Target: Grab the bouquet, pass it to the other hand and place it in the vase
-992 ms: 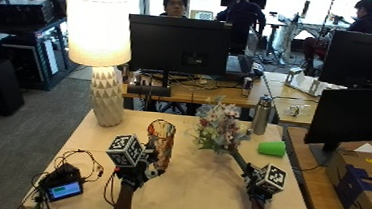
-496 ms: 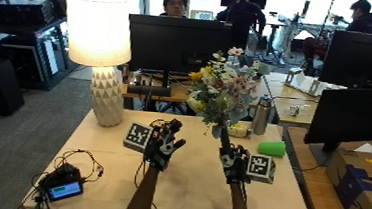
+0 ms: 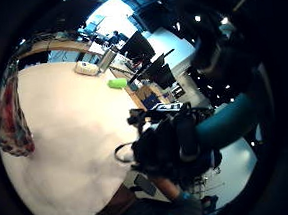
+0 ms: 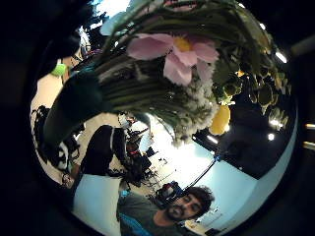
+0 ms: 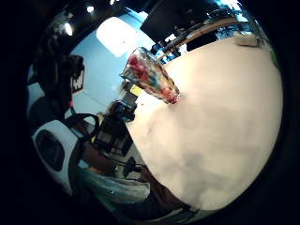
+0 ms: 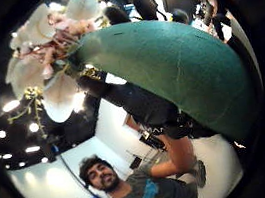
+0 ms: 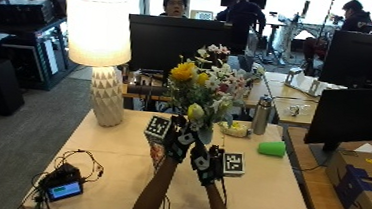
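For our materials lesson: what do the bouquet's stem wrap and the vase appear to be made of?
Stem wrap: smooth, matte teal, probably foam or tape; faint seam lines show.
Vase: glossy and see-through with multicoloured patches, so likely glass, possibly clear plastic.

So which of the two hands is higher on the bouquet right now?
The left hand, up by the bouquet blooms; the right hand sits lower on the stems.

Both forearms are raised and extend forward, converging at the centre. The left hand (image 7: 178, 140) is higher, fingers pointing upward. The right hand (image 7: 203, 162) sits just below and beside it, nearly touching, with fingers curled. Whether the left hand's fingers are curled or straight cannot be determined. Both forearms are bare below the gloves.
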Demonstrator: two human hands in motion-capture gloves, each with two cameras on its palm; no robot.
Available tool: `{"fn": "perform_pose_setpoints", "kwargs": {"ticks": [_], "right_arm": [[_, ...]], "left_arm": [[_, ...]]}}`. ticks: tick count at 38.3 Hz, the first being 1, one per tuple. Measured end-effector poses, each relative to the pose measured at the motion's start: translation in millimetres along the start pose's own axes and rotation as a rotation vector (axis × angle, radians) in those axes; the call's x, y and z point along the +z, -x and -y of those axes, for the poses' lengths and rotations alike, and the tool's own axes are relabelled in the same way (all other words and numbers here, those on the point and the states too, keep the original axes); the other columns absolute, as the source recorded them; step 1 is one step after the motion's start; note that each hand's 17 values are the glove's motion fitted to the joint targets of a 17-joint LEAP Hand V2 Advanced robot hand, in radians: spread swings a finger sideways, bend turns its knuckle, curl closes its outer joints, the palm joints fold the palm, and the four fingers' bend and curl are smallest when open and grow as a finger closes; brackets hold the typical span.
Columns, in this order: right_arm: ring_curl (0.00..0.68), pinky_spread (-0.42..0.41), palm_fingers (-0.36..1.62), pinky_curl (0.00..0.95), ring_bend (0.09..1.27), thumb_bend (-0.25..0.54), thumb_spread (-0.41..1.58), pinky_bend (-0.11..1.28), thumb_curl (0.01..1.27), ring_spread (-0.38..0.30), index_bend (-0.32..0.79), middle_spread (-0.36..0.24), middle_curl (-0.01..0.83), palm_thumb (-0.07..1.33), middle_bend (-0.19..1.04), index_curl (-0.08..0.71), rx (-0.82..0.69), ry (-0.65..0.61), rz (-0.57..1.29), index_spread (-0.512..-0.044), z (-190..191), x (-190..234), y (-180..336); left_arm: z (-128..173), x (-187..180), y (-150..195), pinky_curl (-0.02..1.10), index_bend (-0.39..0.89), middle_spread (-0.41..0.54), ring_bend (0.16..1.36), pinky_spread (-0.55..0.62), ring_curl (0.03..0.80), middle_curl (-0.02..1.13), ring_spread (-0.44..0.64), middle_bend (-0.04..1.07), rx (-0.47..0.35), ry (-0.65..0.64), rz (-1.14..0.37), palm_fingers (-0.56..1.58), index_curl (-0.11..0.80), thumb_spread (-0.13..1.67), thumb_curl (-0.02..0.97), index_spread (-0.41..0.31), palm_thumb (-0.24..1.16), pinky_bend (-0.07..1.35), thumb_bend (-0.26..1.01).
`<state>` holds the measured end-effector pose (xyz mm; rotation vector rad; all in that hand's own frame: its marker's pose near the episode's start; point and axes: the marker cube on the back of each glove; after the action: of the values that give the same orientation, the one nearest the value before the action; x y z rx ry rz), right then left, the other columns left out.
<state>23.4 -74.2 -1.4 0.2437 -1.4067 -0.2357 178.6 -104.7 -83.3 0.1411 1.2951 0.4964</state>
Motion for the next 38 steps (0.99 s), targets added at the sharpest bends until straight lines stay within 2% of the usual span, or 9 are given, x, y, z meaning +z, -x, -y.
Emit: {"fn": "perform_pose_setpoints", "kwargs": {"ticks": [6,7,9,14,20,24,28,34,38], "right_arm": [[0.55,-0.282,1.32,0.495,1.0,-0.025,0.71,0.81,0.65,-0.187,0.17,-0.181,0.588,0.94,0.69,0.435,0.007,0.041,0.038,-0.271,0,18,-13],[0.55,-0.282,1.32,0.495,1.0,-0.023,0.7,0.81,0.65,-0.187,0.17,-0.181,0.589,0.94,0.69,0.437,0.01,0.045,0.043,-0.271,0,20,-16],[0.548,-0.282,1.32,0.495,0.99,-0.023,0.7,0.81,0.65,-0.186,0.17,-0.181,0.59,0.94,0.69,0.44,0.027,0.054,0.053,-0.271,-1,22,-20],[0.547,-0.281,1.32,0.492,0.99,-0.024,0.68,0.8,0.67,-0.19,0.17,-0.181,0.592,0.95,0.69,0.447,0.044,0.06,0.051,-0.273,-2,24,-27],[0.547,-0.284,1.32,0.49,1.0,-0.026,0.65,0.8,0.68,-0.191,0.17,-0.182,0.592,0.96,0.68,0.457,-0.129,0.066,-0.105,-0.275,11,12,-39],[0.542,-0.287,1.29,0.482,0.99,-0.032,0.64,0.78,0.69,-0.189,0.14,-0.177,0.589,0.95,0.67,0.453,-0.007,0.101,0.014,-0.276,3,10,-23],[0.512,-0.283,1.15,0.467,0.91,-0.052,0.67,0.78,0.67,-0.192,0.09,-0.17,0.564,0.89,0.61,0.423,-0.049,0.091,-0.065,-0.28,0,-11,-36],[0.475,-0.123,0.88,0.443,0.77,-0.028,0.82,0.63,0.64,-0.182,0.14,-0.163,0.52,0.86,0.5,0.414,-0.034,-0.004,-0.032,-0.287,-10,-44,-48],[0.443,-0.052,0.9,0.41,0.72,-0.025,0.88,0.57,0.62,-0.175,0.11,-0.165,0.497,0.85,0.46,0.388,0.092,-0.068,0.061,-0.293,-23,-58,-53]], "left_arm": [[4,6,-2,0.34,0.07,-0.135,0.74,0.08,0.304,0.37,-0.04,0.32,-0.037,-0.016,-0.063,0.67,0.171,0.94,0.388,-0.055,0.57,0.53,-0.01],[6,5,0,0.36,0.16,-0.181,0.73,-0.01,0.315,0.4,-0.11,0.36,-0.05,-0.027,-0.076,0.89,0.202,0.93,0.401,-0.106,0.61,0.55,0.01],[8,4,5,0.34,0.16,-0.217,0.7,-0.1,0.297,0.38,-0.17,0.35,-0.071,-0.044,-0.084,1.02,0.211,0.9,0.42,-0.142,0.66,0.55,0.02],[12,4,13,0.39,0.15,-0.286,0.74,-0.25,0.354,0.44,-0.29,0.45,-0.087,-0.05,-0.05,1.31,0.246,0.58,0.521,-0.222,0.82,0.58,0.04],[19,5,9,0.41,0.19,-0.312,0.76,-0.33,0.394,0.49,-0.33,0.5,-0.081,-0.035,-0.034,1.32,0.297,0.36,0.586,-0.275,0.9,0.59,0.02],[29,-1,-9,0.41,0.19,-0.319,0.77,-0.35,0.411,0.5,-0.34,0.5,-0.053,-0.025,-0.005,1.31,0.325,0.28,0.618,-0.291,0.93,0.6,-0.01],[41,-15,-42,0.42,0.19,-0.324,0.77,-0.37,0.424,0.51,-0.35,0.51,0.014,-0.041,0.03,1.31,0.348,0.22,0.643,-0.3,0.95,0.6,-0.02],[59,-49,-99,0.43,0.17,-0.331,0.78,-0.38,0.44,0.52,-0.36,0.51,0.105,-0.1,0.096,1.3,0.372,0.17,0.673,-0.307,0.95,0.62,-0.03],[72,-77,-133,0.43,0.17,-0.334,0.78,-0.38,0.448,0.53,-0.36,0.51,0.18,-0.161,0.104,1.29,0.383,0.15,0.689,-0.308,0.96,0.63,-0.03]]}}
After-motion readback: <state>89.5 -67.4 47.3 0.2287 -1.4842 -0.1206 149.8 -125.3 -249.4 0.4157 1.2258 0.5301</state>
